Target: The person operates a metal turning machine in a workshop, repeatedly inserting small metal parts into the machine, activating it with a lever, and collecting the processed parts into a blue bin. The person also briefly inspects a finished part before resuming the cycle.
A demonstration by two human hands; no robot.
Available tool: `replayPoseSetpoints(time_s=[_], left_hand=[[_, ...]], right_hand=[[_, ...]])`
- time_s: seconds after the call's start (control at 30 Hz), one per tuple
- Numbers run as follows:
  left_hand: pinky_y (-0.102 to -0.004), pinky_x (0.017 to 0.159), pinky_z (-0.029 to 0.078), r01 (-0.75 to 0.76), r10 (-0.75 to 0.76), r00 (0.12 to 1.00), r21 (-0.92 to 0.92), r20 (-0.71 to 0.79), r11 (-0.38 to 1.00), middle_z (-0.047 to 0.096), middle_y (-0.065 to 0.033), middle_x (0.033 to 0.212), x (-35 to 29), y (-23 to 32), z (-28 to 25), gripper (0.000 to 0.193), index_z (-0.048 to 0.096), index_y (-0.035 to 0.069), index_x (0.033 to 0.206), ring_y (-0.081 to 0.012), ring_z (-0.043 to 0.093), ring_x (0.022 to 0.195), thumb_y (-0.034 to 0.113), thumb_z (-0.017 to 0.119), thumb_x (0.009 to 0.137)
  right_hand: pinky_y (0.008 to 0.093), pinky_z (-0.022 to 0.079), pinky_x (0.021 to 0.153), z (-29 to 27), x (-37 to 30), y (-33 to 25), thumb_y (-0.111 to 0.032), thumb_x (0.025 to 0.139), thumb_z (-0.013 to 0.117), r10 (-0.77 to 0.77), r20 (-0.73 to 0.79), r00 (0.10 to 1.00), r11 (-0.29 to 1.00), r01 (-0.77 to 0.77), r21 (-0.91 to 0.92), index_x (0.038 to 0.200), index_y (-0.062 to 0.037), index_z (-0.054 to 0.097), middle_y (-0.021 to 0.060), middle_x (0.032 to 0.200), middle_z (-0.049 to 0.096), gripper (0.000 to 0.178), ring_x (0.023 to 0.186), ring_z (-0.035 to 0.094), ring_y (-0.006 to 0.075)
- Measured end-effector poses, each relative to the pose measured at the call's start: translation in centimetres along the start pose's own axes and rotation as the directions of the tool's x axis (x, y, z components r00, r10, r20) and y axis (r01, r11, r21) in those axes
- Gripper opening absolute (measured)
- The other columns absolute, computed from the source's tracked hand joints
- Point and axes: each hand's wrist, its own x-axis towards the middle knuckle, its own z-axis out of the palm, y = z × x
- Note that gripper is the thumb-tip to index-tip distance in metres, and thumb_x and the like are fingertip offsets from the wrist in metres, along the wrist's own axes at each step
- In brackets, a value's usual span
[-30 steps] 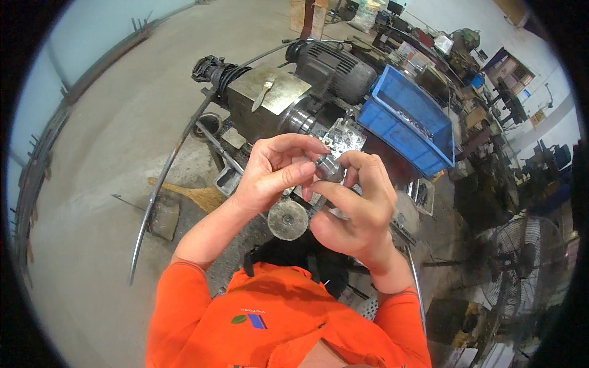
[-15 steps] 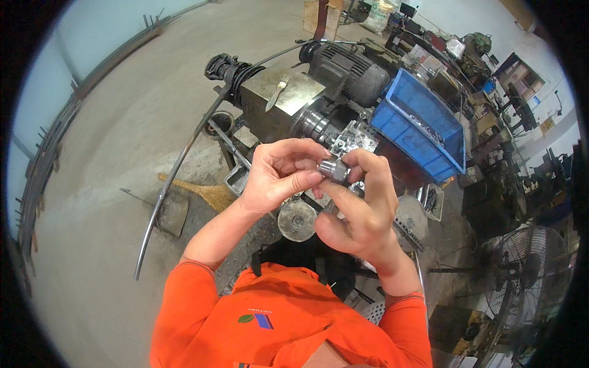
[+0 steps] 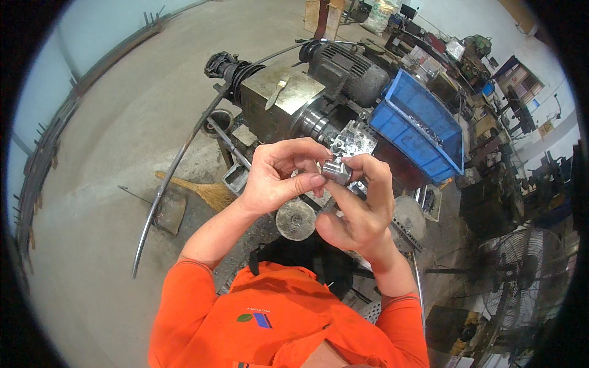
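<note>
A shiny threaded metal fitting (image 3: pixel 337 172) with a hexagonal body is held up in front of me, its threaded part toward the left. My right hand (image 3: pixel 363 205) grips the hexagonal part between its fingers. On the other side, my left hand (image 3: pixel 279 179) is curled, with thumb and index finger at the threaded end. Behind the fitting is a lathe-like machine with a metal chuck or spindle (image 3: pixel 314 124) and a block littered with bright shavings (image 3: pixel 354 140). A round metal handwheel (image 3: pixel 296 220) sits below my left hand.
A blue plastic crate (image 3: pixel 418 126) with metal bits stands at the right, beside an electric motor (image 3: pixel 350 73). A brush (image 3: pixel 278 92) lies on the machine's flat top. To the left are a long bent metal bar (image 3: pixel 169 181) and a broom (image 3: pixel 208 194). A fan (image 3: pixel 512 270) stands at right.
The fitting has tilted slightly and shifted a little to the right between my fingers. Both hands keep nearly the same place.
</note>
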Motion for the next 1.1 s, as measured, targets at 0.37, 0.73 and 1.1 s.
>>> replayPoseSetpoints(time_s=[0.37,0.73,1.1], left_hand=[[-0.0235,0.059,0.048,0.015,-0.015,1.0,0.018,0.013,1.0,0.057,-0.0086,0.087,0.0,-0.1,-0.2,0.027,0.055,-0.005,0.1,-0.0121,0.058,0.068,-0.002,0.064,0.075],[-0.0264,0.056,0.049,0.024,-0.02,0.999,0.116,-0.027,0.993,0.055,-0.0138,0.091,0.0,-0.3,-0.1,0.028,0.058,-0.003,0.095,-0.0173,0.059,0.066,0.008,0.069,0.072],[-0.0262,0.057,0.05,-0.015,0.017,1.0,0.128,-0.015,0.992,0.056,-0.015,0.089,0.0,-0.7,0.0,0.025,0.058,-0.003,0.094,-0.0171,0.058,0.066,0.007,0.068,0.073]], right_hand=[[0.0315,0.043,0.059,0.0,-0.2,0.2,-0.013,0.048,0.061,-0.041,0.004,0.999,0.998,0.041,-0.047,0.08,0.0058,0.06,0.0177,0.096,0.046,0.037,0.071,0.048,0.0248],[0.0331,0.044,0.063,0.1,-0.7,0.4,-0.012,0.048,0.061,-0.03,-0.003,1.0,0.998,0.03,-0.049,0.079,0.0057,0.06,0.0174,0.096,0.047,0.036,0.078,0.051,0.0278],[0.0383,0.047,0.074,0.1,-1.3,0.3,-0.012,0.047,0.059,-0.019,0.002,1.0,0.996,0.02,-0.091,0.079,0.0063,0.06,0.0166,0.095,0.049,0.037,0.085,0.052,0.0316]])
